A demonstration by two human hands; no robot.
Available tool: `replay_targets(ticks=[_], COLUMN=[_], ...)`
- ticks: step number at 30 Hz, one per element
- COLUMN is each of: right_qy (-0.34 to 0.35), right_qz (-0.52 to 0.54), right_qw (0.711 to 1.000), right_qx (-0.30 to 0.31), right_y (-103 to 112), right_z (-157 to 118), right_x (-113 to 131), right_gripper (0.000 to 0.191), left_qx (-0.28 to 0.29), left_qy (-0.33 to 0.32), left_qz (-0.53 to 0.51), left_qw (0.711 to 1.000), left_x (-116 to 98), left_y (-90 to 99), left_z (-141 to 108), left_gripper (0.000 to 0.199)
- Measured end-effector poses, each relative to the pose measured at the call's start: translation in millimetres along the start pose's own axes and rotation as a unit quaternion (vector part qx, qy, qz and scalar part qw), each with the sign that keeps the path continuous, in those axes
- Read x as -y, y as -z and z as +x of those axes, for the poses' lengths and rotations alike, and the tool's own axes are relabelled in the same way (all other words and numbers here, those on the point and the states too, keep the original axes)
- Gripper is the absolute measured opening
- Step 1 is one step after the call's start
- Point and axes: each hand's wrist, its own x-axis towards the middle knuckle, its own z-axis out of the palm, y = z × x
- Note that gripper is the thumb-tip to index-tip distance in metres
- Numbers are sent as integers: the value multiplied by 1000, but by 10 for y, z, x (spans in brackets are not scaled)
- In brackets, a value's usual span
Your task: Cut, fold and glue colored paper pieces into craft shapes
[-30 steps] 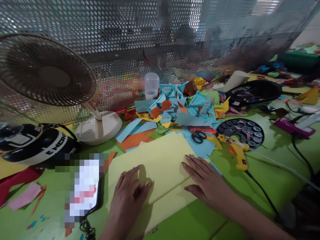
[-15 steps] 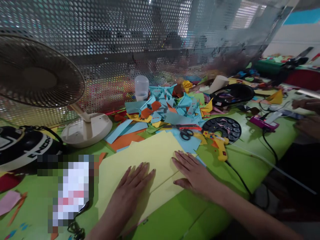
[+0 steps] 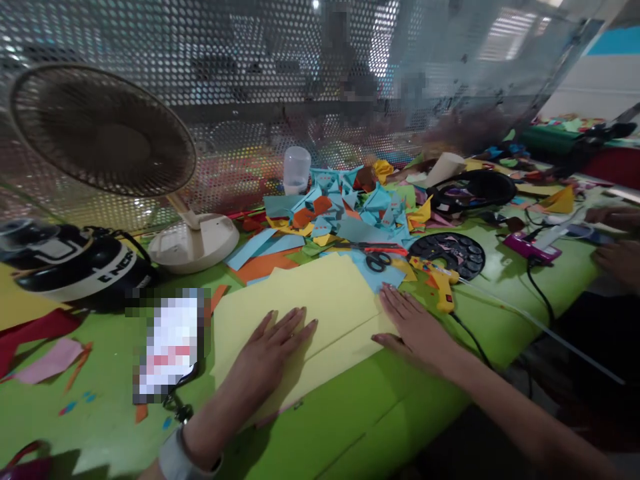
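On paper [image 3: 325, 293] (perhaps card), flat fingers [image 3: 290, 327].

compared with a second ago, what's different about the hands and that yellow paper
The left hand, curled a second ago, now lies flat on the yellow paper. The right hand has shifted slightly outward, to the paper's right edge. The scissors and glue gun stayed put.

Blurred "EN…" on black bottle [image 3: 83, 267]
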Motion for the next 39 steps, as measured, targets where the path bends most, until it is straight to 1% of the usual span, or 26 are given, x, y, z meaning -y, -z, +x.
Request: replay_targets(ticks=[2, 3, 4, 6, 8, 10, 12, 13, 15, 17, 19, 23, 26, 29, 32, 34, 35, 36, 37, 39], right_qy=[-14, -16, -11, 23, 86, 139, 151, 148, 138, 128, 112, 65, 63, 72, 70, 66, 66, 67, 71, 80], right_qz=[-19, -25, -26, -10, 31, 72, 94, 97, 89, 72, 52, 9, -8, -15, -19, -20, -21, -24, -27, -34], right_qw=[1000, 999, 999, 999, 996, 987, 982, 982, 984, 988, 992, 998, 997, 996, 997, 997, 997, 996, 996, 995], right_qx=[-6, -16, -26, -29, 1, 41, 63, 67, 62, 46, 28, -6, -33, -46, -42, -42, -43, -44, -46, -51], right_y=[70, 116, 164, 248, 285, 260, 190, 150, 76, 29, 6, -20, -47, -58, -51, -47, -47, -49, -51, -58], right_z=[25, 53, 90, 178, 264, 322, 338, 328, 281, 212, 140, 37, 11, 9, 9, 5, 2, -3, -7, -17], right_x=[15, 62, 141, 389, 705, 989, 1154, 1179, 1124, 972, 784, 480, 397, 401, 420, 421, 417, 411, 404, 386], right_gripper=[87, 87, 87, 85, 86, 89, 97, 99, 99, 96, 95, 91, 91, 91, 90, 88, 86, 83, 81, 76], left_qx=[10, 12, 14, 18, 22, 24, 19, 15, 7, -1, -7, 14, 30, 32, 54, 72, 76, 73, 74, 72], left_qy=[8, 11, 15, 22, 27, 30, 30, 30, 25, 21, 22, 27, 24, 31, 42, 54, 58, 62, 54, 43], left_qz=[-11, -15, -19, -24, -32, -42, -51, -53, -50, -45, -43, -43, -42, -35, -35, -53, -70, -86, -103, -130], left_qw=[1000, 1000, 1000, 999, 999, 998, 998, 998, 998, 999, 999, 999, 998, 998, 997, 994, 993, 992, 990, 988], left_x=[-17, -27, -37, -53, -62, -61, -52, -46, -36, -33, -37, -46, -34, -57, -204, -372, -462, -547, -620, -714], left_y=[24, 37, 50, 74, 91, 96, 86, 77, 54, 36, 32, 68, 110, 182, 286, 335, 345, 346, 339, 313], left_z=[12, 20, 28, 45, 56, 57, 48, 42, 29, 20, 19, 21, 16, 54, 207, 364, 445, 521, 585, 668], left_gripper=[76, 75, 72, 66, 60, 54, 53, 55, 63, 72, 75, 78, 78, 75, 63, 50, 47, 47, 48, 52])
